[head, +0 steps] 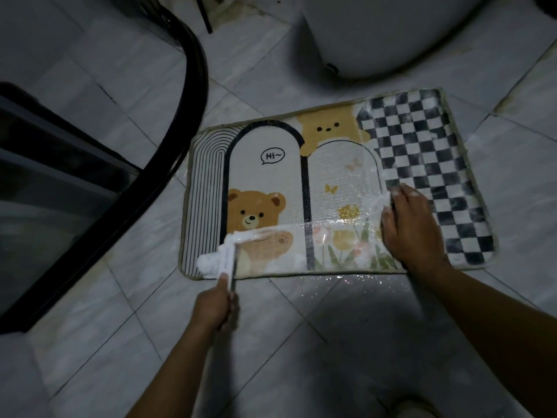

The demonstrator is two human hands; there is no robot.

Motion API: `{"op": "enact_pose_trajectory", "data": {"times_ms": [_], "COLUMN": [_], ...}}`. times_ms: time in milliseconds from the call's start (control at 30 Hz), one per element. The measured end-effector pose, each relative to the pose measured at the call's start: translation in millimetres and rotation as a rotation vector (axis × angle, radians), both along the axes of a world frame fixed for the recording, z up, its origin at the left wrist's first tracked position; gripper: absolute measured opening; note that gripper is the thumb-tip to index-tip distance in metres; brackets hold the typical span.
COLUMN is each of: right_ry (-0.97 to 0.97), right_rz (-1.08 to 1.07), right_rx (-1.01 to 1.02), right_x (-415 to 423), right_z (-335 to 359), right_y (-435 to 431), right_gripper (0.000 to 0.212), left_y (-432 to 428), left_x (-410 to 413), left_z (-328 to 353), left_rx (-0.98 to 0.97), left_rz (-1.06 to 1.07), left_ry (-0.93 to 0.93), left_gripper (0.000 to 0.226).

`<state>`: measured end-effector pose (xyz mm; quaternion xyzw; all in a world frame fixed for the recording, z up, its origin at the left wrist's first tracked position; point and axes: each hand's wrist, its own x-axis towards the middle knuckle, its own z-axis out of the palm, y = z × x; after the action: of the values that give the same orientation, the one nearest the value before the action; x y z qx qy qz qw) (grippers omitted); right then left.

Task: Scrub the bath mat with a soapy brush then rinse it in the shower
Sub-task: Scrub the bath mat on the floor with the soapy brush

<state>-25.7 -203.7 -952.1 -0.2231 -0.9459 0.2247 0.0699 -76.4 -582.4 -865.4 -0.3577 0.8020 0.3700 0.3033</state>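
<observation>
We are on the scrub step: our left hand (pixel 215 303) grips the brush (pixel 229 260), foamy at 7 o'clock on the mat (pixel 265 182), our right hand (pixel 413 227) presses flat, fingers together, at 4 o'clock, so next we scrub toward dry 10 o'clock.

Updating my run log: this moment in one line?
scrubbing | left hand grips foamy white brush | right hand presses bear-print fabric bath mat | unrinsed

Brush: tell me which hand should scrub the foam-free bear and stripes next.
Left. The left hand grips the brush, whose foamy head sits on the mat at its near left edge, beside that patch. The right hand presses the mat far across, by the checks.
</observation>
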Motion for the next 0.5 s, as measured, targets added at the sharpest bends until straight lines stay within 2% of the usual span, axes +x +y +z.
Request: {"op": "enact_pose_trajectory", "data": {"times_ms": [67,167,233,367,500], "right_ry": [-0.022,-0.033,-0.030,-0.031,-0.045], "right_rz": [-0.011,0.011,0.042,0.001,0.064], "right_rx": [0.008,0.047,0.077,0.026,0.061], "right_x": [-1,-2,-1,-3,9], "right_z": [0,0,0,-2,-7], "right_y": [-1,-3,-3,-8,21], "right_gripper": [0.048,0.052,0.054,0.052,0.051], "left_y": [-14,16,51,82,27], "left_x": [-4,6,20,36,21], "left_z": [-1,-9,-10,-14,-4], "left_rx": [-0.075,0.133,0.212,0.121,0.090], "left_rz": [-0.020,-0.002,-0.100,-0.259,-0.169], "left_ry": [0.002,-0.021,-0.037,0.009,-0.051], "left_gripper": [0.056,0.054,0.054,0.060,0.067]}}
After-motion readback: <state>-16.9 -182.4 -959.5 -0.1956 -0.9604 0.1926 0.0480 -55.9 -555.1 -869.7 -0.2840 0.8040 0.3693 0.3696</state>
